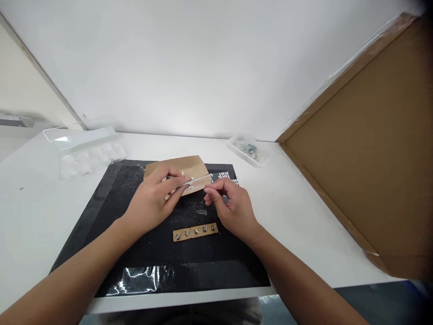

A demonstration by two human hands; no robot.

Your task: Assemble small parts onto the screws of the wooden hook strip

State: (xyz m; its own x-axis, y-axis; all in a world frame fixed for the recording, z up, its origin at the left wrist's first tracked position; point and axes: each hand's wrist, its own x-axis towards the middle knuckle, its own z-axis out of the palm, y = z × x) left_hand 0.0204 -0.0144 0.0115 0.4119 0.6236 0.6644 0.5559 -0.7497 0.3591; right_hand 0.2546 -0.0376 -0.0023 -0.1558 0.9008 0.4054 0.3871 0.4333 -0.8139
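We hold left hand pinched on thin metal tweezers, tips aimed toward 3 o'clock for fine picking. Right hand curled, fingertips pinching something too small to tell, just beside tweezer tips. Brown card with small white bits lies under both hands on black mat. Screw strip at 6 o'clock, close for reach.

The left hand hides part of the brown card; tray contents are too small to tell.
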